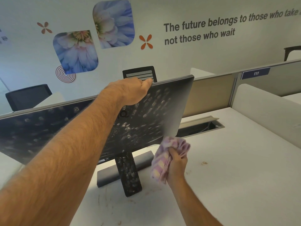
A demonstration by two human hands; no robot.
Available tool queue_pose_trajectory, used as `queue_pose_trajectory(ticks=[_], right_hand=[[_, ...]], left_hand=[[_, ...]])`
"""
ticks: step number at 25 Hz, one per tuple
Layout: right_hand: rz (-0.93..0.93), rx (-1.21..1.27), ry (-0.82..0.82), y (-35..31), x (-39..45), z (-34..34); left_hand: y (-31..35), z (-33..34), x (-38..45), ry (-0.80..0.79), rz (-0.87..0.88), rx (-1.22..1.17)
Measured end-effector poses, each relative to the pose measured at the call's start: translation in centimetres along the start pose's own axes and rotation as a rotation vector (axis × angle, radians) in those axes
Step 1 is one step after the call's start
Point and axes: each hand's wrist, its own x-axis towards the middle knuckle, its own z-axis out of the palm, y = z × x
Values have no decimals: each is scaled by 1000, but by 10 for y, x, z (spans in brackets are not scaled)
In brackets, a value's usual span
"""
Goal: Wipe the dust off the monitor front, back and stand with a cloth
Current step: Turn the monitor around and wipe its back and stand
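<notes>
White desk (236, 168) carries the dusty monitor (146, 121); we steady its top with the left hand (130, 92), fingers curled over the edge, and sweep the cloth (169, 159) bunched in the right hand (176, 167) in overlapping strokes.

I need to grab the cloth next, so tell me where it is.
In the head view, the cloth is bunched in the right hand, low and right of centre, just off the monitor's lower right corner above the desk.

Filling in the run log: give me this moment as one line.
left hand: grips monitor top edge | right hand: holds cloth by stand | monitor back: dusty
</notes>
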Motion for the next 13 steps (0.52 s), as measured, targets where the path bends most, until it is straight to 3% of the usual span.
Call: queue_pose_trajectory(ticks=[2,7,9,12,13], right_hand=[[-205,-44,94,-24,1,17],[-818,-368,133,-81,6,63],[-835,-405,171,-85,17,66],[-586,-347,164,-88,26,64],[-588,-359,161,-89,23,66]], left_hand=[[0,-1,1,-10,1,-17],[-1,-7,-2,-46,-24,-103],[-5,-14,-6,-60,-27,-170],[-32,-24,-14,-96,-81,-230],[-46,-27,-18,-104,-118,-235]])
